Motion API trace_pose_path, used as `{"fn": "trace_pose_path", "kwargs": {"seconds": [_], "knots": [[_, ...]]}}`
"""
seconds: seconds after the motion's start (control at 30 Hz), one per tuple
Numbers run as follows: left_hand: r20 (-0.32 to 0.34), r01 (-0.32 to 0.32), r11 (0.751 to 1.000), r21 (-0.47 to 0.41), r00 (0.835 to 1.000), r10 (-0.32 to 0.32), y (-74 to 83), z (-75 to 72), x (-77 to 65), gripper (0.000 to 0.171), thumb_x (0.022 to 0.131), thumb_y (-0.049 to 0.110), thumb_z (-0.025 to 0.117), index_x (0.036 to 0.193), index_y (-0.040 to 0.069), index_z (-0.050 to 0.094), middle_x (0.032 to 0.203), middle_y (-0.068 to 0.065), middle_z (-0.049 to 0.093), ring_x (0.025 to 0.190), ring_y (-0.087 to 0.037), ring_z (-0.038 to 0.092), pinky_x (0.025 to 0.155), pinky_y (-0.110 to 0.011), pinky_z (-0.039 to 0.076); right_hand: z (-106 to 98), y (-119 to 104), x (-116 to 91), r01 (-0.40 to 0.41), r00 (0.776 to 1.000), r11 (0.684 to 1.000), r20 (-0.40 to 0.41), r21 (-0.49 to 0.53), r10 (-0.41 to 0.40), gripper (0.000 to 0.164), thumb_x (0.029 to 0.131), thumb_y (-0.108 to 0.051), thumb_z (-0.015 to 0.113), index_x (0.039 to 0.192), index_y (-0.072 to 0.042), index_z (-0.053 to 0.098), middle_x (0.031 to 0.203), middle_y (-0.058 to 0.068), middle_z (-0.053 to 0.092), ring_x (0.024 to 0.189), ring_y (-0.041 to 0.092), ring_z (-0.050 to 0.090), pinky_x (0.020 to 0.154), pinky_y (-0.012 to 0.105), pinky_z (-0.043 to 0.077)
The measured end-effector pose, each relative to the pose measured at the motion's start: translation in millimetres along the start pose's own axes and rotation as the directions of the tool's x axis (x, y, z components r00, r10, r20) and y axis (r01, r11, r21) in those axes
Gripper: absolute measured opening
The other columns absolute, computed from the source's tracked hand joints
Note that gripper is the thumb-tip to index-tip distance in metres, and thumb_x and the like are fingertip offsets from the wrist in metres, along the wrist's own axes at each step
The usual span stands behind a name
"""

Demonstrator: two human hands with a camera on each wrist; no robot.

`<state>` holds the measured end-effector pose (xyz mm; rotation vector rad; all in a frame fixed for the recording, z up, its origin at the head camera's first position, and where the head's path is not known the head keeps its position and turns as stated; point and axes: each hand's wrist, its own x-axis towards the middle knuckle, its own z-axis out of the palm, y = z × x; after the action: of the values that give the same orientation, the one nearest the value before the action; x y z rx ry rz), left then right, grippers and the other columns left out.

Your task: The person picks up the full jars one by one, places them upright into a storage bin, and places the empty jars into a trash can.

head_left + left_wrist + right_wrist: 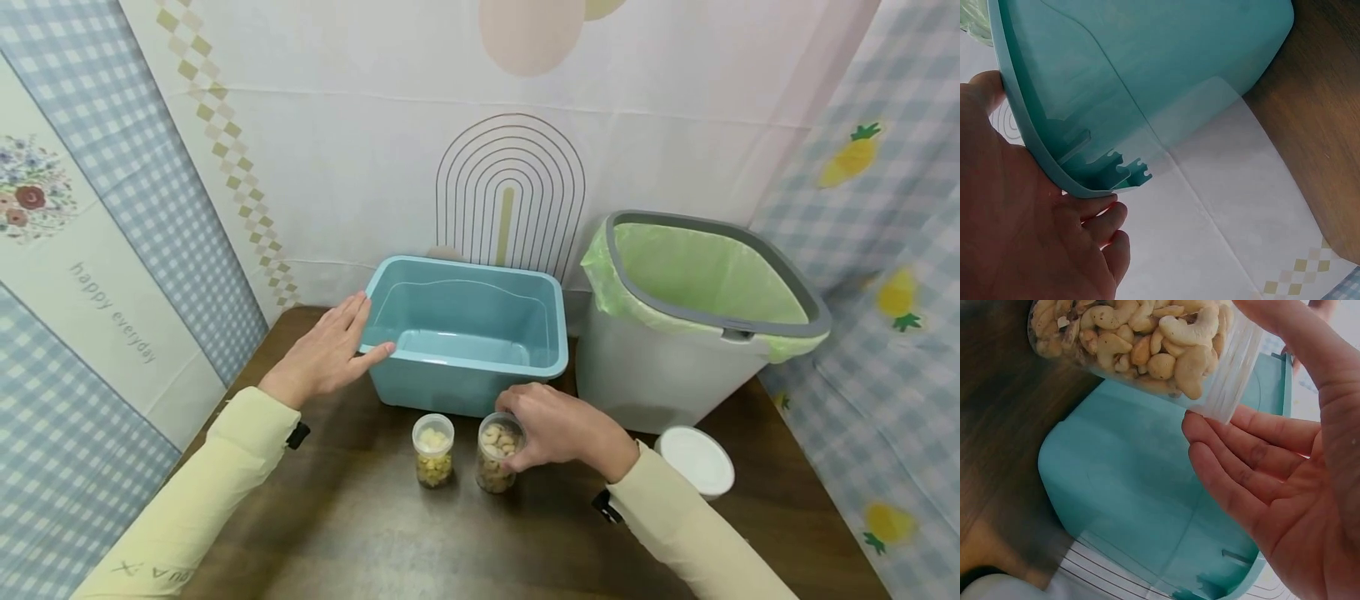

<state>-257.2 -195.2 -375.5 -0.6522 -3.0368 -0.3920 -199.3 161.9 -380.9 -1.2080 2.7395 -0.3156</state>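
My right hand (551,425) grips a clear jar of cashews (493,467) near its rim, thumb on the near side and fingers round the far side. In the right wrist view the cashews (1141,347) show through the jar's wall, with fingertips right at the ribbed rim. To the left stands a second clear jar (433,467) with pale pieces on top and yellow ones below. My left hand (326,346) lies at the left end of a teal bin (450,387), fingers extended. The left wrist view shows the thumb and fingertips at the bin's rim (1038,150).
Right of the teal bin stands a tall grey trash can (652,375) lined with a green bag (705,267). In front of it sits a white round-topped container (694,462). Everything rests on a dark wooden table (375,542), with patterned cloth (360,167) hanging behind and at both sides.
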Motion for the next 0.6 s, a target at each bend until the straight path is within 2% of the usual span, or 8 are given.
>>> {"fn": "trace_pose_path", "kwargs": {"seconds": [0.17, 0.6], "knots": [[0.007, 0.001, 1.000, -0.004, 1.000, -0.001, -0.4, -1.0, 1.4, 0.092, 0.111, 0.055, 0.043, 0.166, -0.010, 0.010, 0.176, -0.028, 0.006, 0.165, -0.044, 0.010, 0.134, -0.060, 0.013, 1, 0, 4, 0.022, 1.000, 1.000, -0.012, -0.003, -0.022, 0.042, 0.074, -0.035, 0.090, 0.101, -0.011, 0.068, 0.091, -0.002, 0.066, 0.077, 0.005, 0.054, 0.064, 0.017, 0.048], [0.025, 0.008, 1.000, -0.005, 1.000, -0.008, 0.3, -1.0, 2.3, 0.093, 0.110, 0.057, 0.042, 0.166, -0.010, 0.008, 0.176, -0.028, 0.005, 0.165, -0.044, 0.008, 0.134, -0.059, 0.012, -12, -4, 2, 0.044, 0.999, 0.999, 0.014, -0.024, -0.044, 0.045, 0.075, -0.034, 0.088, 0.108, -0.009, 0.069, 0.100, -0.002, 0.068, 0.082, 0.006, 0.057, 0.066, 0.018, 0.049]]}}
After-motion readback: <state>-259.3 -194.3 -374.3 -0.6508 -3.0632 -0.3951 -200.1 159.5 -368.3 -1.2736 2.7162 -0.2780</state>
